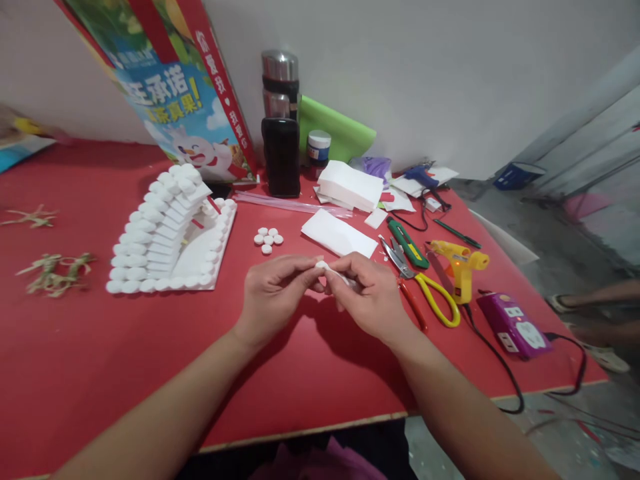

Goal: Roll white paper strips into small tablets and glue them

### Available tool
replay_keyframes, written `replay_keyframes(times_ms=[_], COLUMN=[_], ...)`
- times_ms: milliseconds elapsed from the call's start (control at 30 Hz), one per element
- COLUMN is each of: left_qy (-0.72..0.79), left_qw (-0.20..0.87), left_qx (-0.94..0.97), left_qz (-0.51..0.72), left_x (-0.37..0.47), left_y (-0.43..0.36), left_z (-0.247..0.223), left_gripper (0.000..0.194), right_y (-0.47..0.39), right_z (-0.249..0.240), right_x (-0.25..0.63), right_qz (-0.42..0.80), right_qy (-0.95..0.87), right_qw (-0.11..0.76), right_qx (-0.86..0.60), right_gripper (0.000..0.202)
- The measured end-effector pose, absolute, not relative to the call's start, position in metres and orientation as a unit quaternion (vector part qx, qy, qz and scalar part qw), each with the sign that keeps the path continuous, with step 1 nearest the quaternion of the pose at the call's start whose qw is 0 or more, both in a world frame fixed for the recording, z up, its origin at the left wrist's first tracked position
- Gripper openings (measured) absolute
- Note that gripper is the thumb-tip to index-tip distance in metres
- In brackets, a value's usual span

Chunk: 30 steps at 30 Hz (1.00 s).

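My left hand (276, 297) and my right hand (371, 297) meet over the middle of the red table, fingertips pinched together. Between them is a small white tissue (323, 266), bunched into a rounded end at my left fingertips. Its loose part trails under my right fingers, partly hidden. Just beyond my hands lies a flat folded white tissue (339, 233). To the left of it several small white round pads (268, 238) sit in a cluster. Farther left stands a white stepped model (173, 233) edged with similar round pads.
On the right lie yellow-handled scissors (437, 300), a green cutter (407, 243), a yellow glue gun (459, 263) and a purple power strip (515, 325) with cords. Behind stand a black phone (281, 158), a tissue stack (350, 185) and a printed bag (185, 100). Twine bundles (55, 273) lie left.
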<state>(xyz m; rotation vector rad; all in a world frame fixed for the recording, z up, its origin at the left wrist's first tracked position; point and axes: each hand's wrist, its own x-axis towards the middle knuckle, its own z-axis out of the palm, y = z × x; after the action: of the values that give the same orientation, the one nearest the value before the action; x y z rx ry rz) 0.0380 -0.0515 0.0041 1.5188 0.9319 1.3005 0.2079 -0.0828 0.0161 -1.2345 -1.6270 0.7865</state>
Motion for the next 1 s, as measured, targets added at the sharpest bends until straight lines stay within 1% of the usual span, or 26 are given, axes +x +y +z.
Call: replay_keyframes(times_ms=[67, 133, 267, 333, 500, 567, 633, 700, 833, 900, 1000], left_qy=[0.387, 0.401, 0.406, 0.401, 0.39, 0.4, 0.419, 0.434, 0.439, 0.438, 0.419], left_qw=[0.505, 0.553, 0.603, 0.609, 0.593, 0.585, 0.577, 0.581, 0.617, 0.619, 0.634], left_qx=[0.581, 0.55, 0.521, 0.526, 0.541, 0.536, 0.526, 0.512, 0.517, 0.533, 0.535], left_qz=[0.508, 0.481, 0.447, 0.438, 0.451, 0.459, 0.464, 0.461, 0.399, 0.376, 0.37], left_x=[0.037, 0.036, 0.035, 0.035, 0.038, 0.04, 0.041, 0.039, 0.031, 0.028, 0.026], left_y=[-0.05, -0.049, -0.048, -0.047, -0.047, -0.048, -0.049, -0.047, -0.039, -0.035, -0.032], left_z=[0.006, 0.008, 0.012, 0.013, 0.011, 0.011, 0.013, 0.015, 0.016, 0.013, 0.007], left_gripper=[0.001, 0.004, 0.009, 0.011, 0.006, 0.007, 0.007, 0.01, 0.022, 0.025, 0.024], right_y=[-0.081, -0.079, -0.078, -0.077, -0.075, -0.074, -0.073, -0.072, -0.066, -0.063, -0.06], right_z=[0.019, 0.02, 0.02, 0.02, 0.014, 0.01, 0.008, 0.009, 0.015, 0.016, 0.013], right_x=[0.213, 0.218, 0.224, 0.225, 0.226, 0.224, 0.222, 0.22, 0.223, 0.226, 0.227], right_qz=[0.31, 0.316, 0.324, 0.325, 0.294, 0.265, 0.267, 0.345, 0.566, 0.637, 0.714], right_qy=[-0.692, -0.709, -0.725, -0.734, -0.758, -0.768, -0.758, -0.702, -0.49, -0.419, -0.382], right_qw=[0.433, 0.412, 0.4, 0.395, 0.392, 0.393, 0.398, 0.415, 0.454, 0.446, 0.404], right_qx=[-0.489, -0.478, -0.458, -0.446, -0.431, -0.429, -0.442, -0.465, -0.483, -0.469, -0.426], right_gripper=[0.017, 0.017, 0.017, 0.018, 0.018, 0.017, 0.018, 0.02, 0.043, 0.048, 0.046])
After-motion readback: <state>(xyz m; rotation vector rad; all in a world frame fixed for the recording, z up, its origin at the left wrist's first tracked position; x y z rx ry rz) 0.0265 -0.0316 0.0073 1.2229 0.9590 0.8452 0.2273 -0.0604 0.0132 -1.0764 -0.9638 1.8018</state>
